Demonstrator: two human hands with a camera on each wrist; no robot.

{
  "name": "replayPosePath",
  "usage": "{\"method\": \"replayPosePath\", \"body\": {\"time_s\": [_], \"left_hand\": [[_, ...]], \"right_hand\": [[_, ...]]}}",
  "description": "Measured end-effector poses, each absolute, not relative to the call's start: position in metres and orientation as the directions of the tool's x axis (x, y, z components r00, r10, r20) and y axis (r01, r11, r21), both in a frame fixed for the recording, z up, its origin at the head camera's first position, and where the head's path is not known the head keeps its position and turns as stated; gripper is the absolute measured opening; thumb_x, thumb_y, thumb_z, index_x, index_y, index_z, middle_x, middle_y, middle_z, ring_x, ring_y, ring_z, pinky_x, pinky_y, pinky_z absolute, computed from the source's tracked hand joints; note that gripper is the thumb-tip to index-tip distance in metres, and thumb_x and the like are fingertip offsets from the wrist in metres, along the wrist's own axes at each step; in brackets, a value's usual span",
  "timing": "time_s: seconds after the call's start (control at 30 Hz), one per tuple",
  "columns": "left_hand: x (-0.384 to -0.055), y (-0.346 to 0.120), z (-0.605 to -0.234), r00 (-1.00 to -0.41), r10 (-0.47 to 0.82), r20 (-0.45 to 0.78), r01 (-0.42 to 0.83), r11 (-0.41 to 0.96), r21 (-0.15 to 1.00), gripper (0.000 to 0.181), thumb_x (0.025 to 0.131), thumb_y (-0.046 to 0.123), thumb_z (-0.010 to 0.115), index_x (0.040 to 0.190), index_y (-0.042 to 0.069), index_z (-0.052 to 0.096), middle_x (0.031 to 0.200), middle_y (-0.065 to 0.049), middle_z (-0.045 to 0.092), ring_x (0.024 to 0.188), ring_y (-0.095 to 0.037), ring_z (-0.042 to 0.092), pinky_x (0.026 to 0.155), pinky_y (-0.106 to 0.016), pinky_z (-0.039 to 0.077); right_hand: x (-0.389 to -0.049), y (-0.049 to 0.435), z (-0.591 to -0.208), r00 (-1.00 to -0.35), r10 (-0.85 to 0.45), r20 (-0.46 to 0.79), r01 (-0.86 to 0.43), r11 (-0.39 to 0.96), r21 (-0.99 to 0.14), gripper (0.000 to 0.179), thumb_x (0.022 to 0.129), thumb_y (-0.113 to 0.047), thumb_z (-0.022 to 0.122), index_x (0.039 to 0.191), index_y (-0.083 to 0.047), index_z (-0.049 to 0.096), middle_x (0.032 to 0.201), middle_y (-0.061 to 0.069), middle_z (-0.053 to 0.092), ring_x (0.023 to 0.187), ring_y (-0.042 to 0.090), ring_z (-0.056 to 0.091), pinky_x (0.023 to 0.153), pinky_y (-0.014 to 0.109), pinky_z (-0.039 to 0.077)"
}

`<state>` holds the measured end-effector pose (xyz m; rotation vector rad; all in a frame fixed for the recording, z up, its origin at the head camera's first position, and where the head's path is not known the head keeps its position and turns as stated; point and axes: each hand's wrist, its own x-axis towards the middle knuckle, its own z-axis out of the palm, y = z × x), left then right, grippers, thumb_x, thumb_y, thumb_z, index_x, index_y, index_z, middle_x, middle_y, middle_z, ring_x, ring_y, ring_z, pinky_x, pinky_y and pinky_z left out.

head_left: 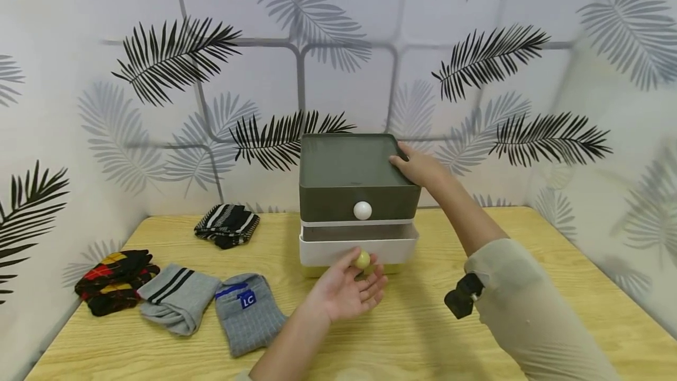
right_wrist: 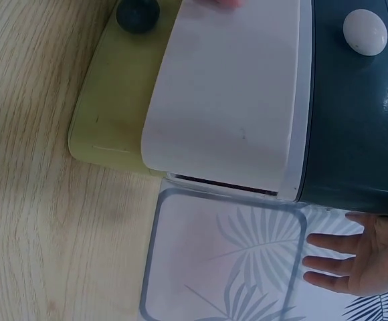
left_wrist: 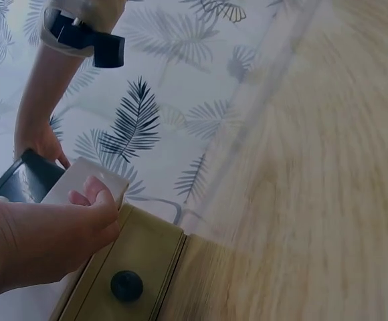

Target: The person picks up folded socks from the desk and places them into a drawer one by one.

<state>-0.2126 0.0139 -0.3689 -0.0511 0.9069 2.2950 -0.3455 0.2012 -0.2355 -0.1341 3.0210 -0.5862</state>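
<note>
A small stacked drawer unit stands on the table, with a dark green top drawer (head_left: 333,204), a white middle drawer (head_left: 328,251) and a yellow-green bottom drawer (right_wrist: 110,114). The white drawer is pulled partly out, and a strip of its inside shows. My left hand (head_left: 346,293) pinches the yellow knob (head_left: 362,260) of that drawer between thumb and fingers, palm up. At the unit's right rear, my right hand (head_left: 418,164) rests on the top edge, thumb over the lid. Its other fingers stretch straight along the side in the right wrist view.
To the left lie folded socks: a black-and-white pair (head_left: 227,225), a red, yellow and black plaid pair (head_left: 113,281), a grey striped pair (head_left: 180,298) and a grey-blue pair (head_left: 248,313). A leaf-patterned curtain (head_left: 349,87) hangs right behind the unit.
</note>
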Motion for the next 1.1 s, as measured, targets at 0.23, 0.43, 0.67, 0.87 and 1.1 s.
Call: {"method": "replayPosePath", "body": {"time_s": [0.23, 0.43, 0.67, 0.87, 1.1], "left_hand": [[-0.200, 0.013, -0.371, -0.769, 0.582, -0.263, -0.601, -0.519, 0.608, 0.031, 0.092, 0.043, 0.051, 0.098, 0.014, 0.060, 0.104, -0.006, 0.053, 0.102, -0.022, 0.051, 0.086, -0.033, 0.041], [-0.194, 0.013, -0.371, -0.767, 0.583, -0.270, -0.604, -0.510, 0.613, 0.031, 0.091, 0.044, 0.051, 0.098, 0.015, 0.061, 0.103, -0.005, 0.055, 0.100, -0.021, 0.052, 0.086, -0.032, 0.041], [-0.188, 0.012, -0.371, -0.763, 0.588, -0.269, -0.606, -0.505, 0.614, 0.034, 0.091, 0.047, 0.051, 0.102, 0.016, 0.059, 0.104, -0.006, 0.054, 0.099, -0.021, 0.052, 0.087, -0.032, 0.041], [-0.182, 0.010, -0.372, -0.745, 0.612, -0.266, -0.616, -0.478, 0.626, 0.033, 0.090, 0.048, 0.051, 0.099, 0.017, 0.060, 0.103, -0.006, 0.055, 0.098, -0.020, 0.052, 0.086, -0.032, 0.041], [-0.175, 0.008, -0.373, -0.732, 0.632, -0.252, -0.618, -0.463, 0.635, 0.032, 0.091, 0.048, 0.050, 0.099, 0.019, 0.060, 0.103, -0.005, 0.054, 0.099, -0.020, 0.052, 0.088, -0.032, 0.039]], "right_hand": [[-0.346, 0.204, -0.238, -0.994, -0.090, -0.059, -0.060, 0.920, -0.388, 0.062, 0.099, -0.043, 0.027, 0.149, -0.013, 0.006, 0.147, 0.022, 0.018, 0.130, 0.043, 0.018, 0.100, 0.057, 0.019], [-0.346, 0.203, -0.239, -0.995, -0.090, -0.054, -0.063, 0.923, -0.379, 0.062, 0.099, -0.044, 0.027, 0.149, -0.013, 0.007, 0.147, 0.022, 0.019, 0.130, 0.043, 0.019, 0.100, 0.056, 0.019], [-0.348, 0.202, -0.238, -0.995, -0.089, -0.049, -0.064, 0.924, -0.376, 0.062, 0.099, -0.043, 0.027, 0.149, -0.014, 0.007, 0.146, 0.022, 0.019, 0.130, 0.043, 0.020, 0.100, 0.056, 0.020], [-0.348, 0.203, -0.237, -0.994, -0.098, -0.040, -0.076, 0.926, -0.370, 0.062, 0.099, -0.043, 0.027, 0.149, -0.013, 0.007, 0.146, 0.023, 0.019, 0.130, 0.043, 0.020, 0.100, 0.056, 0.020], [-0.348, 0.202, -0.236, -0.995, -0.092, -0.045, -0.069, 0.925, -0.373, 0.062, 0.099, -0.043, 0.027, 0.149, -0.013, 0.007, 0.146, 0.023, 0.020, 0.130, 0.044, 0.020, 0.100, 0.056, 0.020]]}}
